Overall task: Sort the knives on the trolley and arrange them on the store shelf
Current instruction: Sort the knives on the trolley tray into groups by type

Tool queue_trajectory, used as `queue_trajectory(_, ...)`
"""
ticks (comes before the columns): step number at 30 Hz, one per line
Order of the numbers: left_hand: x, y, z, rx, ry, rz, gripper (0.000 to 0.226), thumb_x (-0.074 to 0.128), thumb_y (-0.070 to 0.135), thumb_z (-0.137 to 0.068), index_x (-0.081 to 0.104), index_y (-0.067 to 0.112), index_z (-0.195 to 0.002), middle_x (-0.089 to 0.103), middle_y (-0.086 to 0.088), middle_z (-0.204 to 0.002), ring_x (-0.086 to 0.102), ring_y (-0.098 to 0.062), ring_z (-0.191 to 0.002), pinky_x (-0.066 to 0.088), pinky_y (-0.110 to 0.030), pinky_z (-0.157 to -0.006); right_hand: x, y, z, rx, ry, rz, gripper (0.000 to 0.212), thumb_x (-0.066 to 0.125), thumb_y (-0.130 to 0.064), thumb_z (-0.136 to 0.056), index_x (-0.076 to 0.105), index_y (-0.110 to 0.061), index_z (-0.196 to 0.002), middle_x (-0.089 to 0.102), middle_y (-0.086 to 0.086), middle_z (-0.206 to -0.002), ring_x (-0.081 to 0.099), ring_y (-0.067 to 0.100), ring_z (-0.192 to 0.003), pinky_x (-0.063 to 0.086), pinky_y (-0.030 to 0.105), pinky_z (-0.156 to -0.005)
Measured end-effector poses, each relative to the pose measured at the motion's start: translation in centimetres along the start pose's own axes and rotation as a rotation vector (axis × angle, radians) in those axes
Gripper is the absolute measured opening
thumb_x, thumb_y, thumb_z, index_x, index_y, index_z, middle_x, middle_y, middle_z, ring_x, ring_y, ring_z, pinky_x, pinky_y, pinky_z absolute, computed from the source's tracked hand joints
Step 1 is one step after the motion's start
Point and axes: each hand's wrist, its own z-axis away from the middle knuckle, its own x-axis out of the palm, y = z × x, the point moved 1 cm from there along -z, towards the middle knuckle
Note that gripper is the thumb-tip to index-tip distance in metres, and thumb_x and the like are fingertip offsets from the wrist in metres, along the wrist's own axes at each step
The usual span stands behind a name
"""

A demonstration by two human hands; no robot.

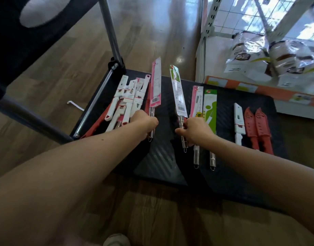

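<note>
My left hand [143, 121] grips the steel handle of a knife in a pink sleeve [156, 82], blade pointing away. My right hand [195, 130] grips the steel handle of a knife in a white-and-green sleeve [178, 93]. Both are held just over the black trolley deck [158, 162]. Under my right hand lie a pink-sleeved knife [196, 98] and a green-sleeved knife [209, 103]. A heap of white and red sheathed knives [128, 100] sits at the deck's left. On the right lie one white sheathed knife [239, 121] and two red ones [257, 126].
The trolley's metal handle frame [110, 32] rises at the left. A store shelf [259, 89] with an orange price strip stands beyond the trolley at right, holding bagged goods [269, 57]. Wooden floor surrounds the trolley; my shoe tip [117, 240] shows at the bottom.
</note>
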Motion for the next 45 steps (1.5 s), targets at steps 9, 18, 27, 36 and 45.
queue_trajectory(9,5.9,3.1,0.9,0.076,-0.017,-0.032,0.035,0.065,0.016,-0.083,0.056,0.002,-0.114,0.06,-0.016,-0.109,0.058,-0.029,-0.096,0.046,-0.031,-0.072,-2.5,4.3,1.4,0.078,0.02,-0.008,0.038,0.06,-0.036,-0.088,0.049,-0.009,-0.064,0.068,0.019,-0.095,0.066,0.031,-0.088,0.054,0.036,-0.079)
queue_trajectory(18,8.6,2.9,0.8,0.074,-0.067,-0.141,0.033,0.06,0.016,-0.088,0.052,0.001,-0.116,0.055,-0.014,-0.108,0.049,-0.022,-0.087,0.041,-0.028,-0.073,-3.2,7.3,1.5,0.149,0.013,-0.052,0.04,0.062,-0.032,-0.088,0.043,-0.01,-0.06,0.065,0.016,-0.087,0.068,0.031,-0.08,0.054,0.036,-0.07)
queue_trajectory(27,9.9,2.2,1.2,0.053,-0.135,-0.175,0.022,0.062,0.017,-0.087,0.059,0.005,-0.104,0.051,-0.005,-0.082,0.051,-0.016,-0.072,0.043,-0.026,-0.061,-2.7,8.3,1.4,0.207,-0.018,-0.067,0.04,0.06,-0.028,-0.09,0.041,-0.012,-0.058,0.057,0.01,-0.077,0.069,0.028,-0.078,0.046,0.022,-0.053)
queue_trajectory(36,10.4,1.7,1.5,0.011,-0.182,-0.263,0.027,0.066,0.01,-0.083,0.057,0.005,-0.108,0.06,-0.011,-0.108,0.06,-0.022,-0.094,0.052,-0.03,-0.076,-2.1,8.6,1.6,0.243,-0.12,-0.021,0.037,0.064,-0.028,-0.087,0.044,-0.01,-0.061,0.06,0.009,-0.072,0.071,0.027,-0.072,0.053,0.024,-0.055)
queue_trajectory(45,10.0,2.2,1.4,0.056,-0.158,-0.33,0.036,0.066,0.021,-0.081,0.056,0.009,-0.113,0.057,-0.006,-0.109,0.053,-0.02,-0.095,0.047,-0.026,-0.074,-3.2,7.8,1.8,0.154,0.009,0.434,0.046,0.048,-0.051,-0.091,0.057,-0.009,-0.107,0.056,0.008,-0.101,0.056,0.025,-0.091,0.036,0.03,-0.065)
